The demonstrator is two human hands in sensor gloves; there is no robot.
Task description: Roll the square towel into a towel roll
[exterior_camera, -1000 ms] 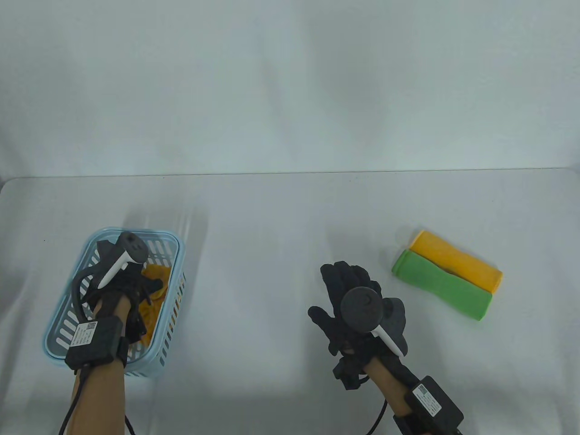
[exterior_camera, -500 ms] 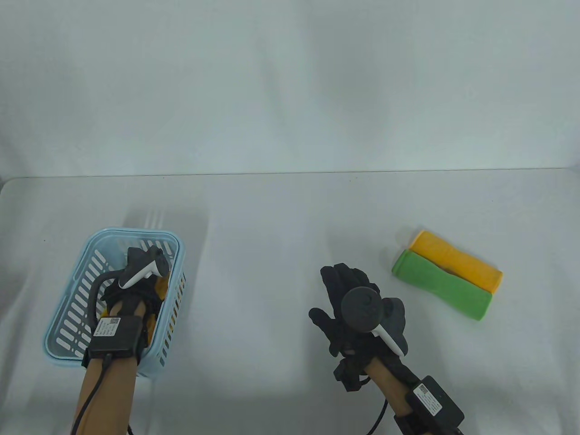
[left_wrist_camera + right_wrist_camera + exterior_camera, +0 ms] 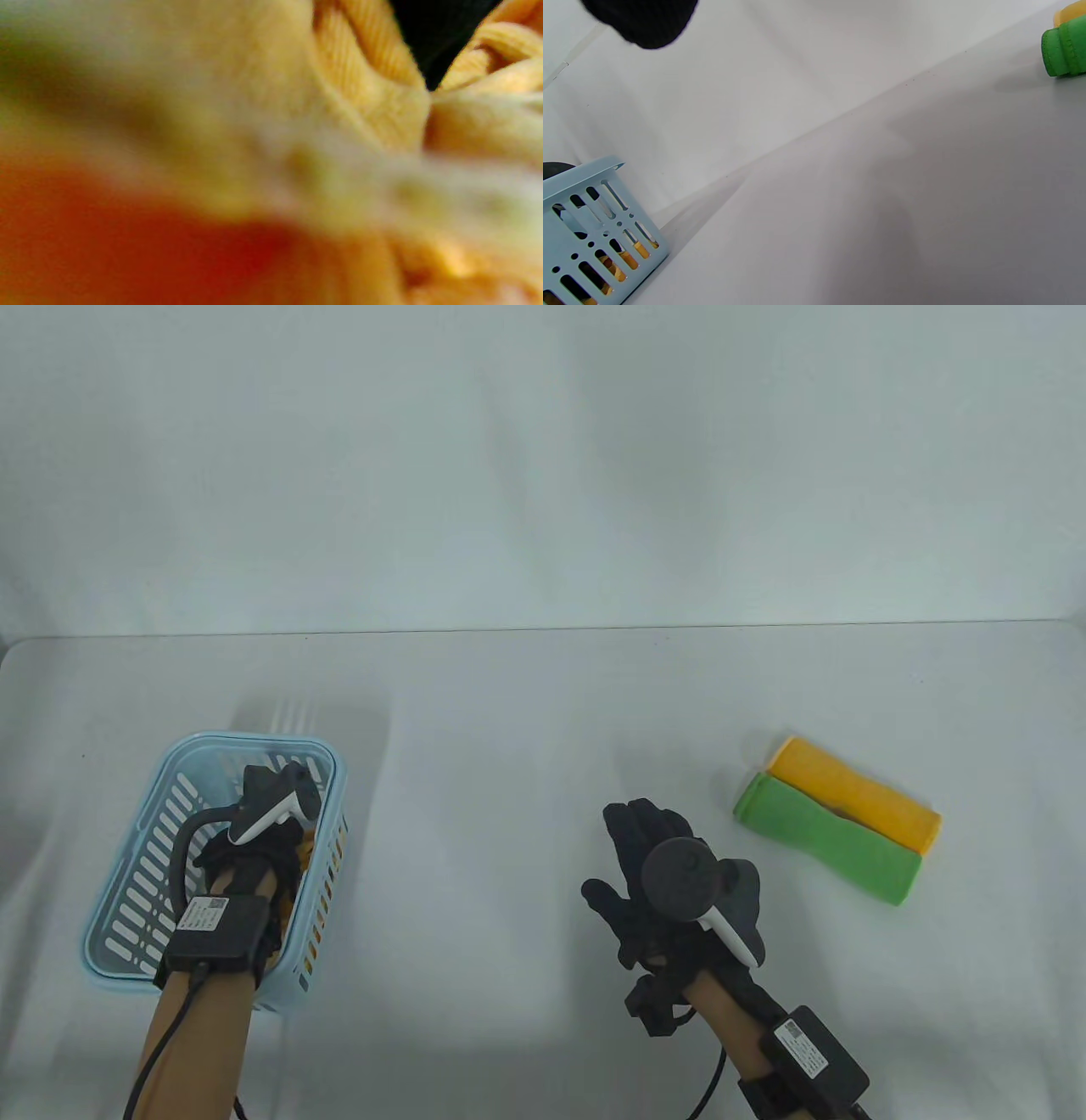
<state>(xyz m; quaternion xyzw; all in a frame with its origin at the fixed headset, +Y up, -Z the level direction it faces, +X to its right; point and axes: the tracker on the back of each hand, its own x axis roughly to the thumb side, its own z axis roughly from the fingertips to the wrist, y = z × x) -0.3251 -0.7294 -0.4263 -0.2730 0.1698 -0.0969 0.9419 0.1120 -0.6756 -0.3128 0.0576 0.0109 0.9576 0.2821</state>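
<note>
An orange towel [image 3: 311,838] lies crumpled in a light blue basket [image 3: 204,743] at the left of the table. My left hand [image 3: 273,841] reaches down into the basket, its fingers buried in the towel. In the left wrist view bunched orange folds [image 3: 373,110] fill the frame at very close range, so the hand seems to grip the cloth. My right hand [image 3: 646,848] rests flat and open on the bare table in the middle, holding nothing. One of its fingertips [image 3: 645,21] shows in the right wrist view.
A green towel roll [image 3: 827,840] and a yellow towel roll [image 3: 857,802] lie side by side to the right of my right hand. The green roll's end [image 3: 1064,53] and the basket's slotted wall [image 3: 589,212] show in the right wrist view.
My left hand has turned and sunk deeper into the basket onto the orange towel, covering most of it. The right hand has barely moved.
</note>
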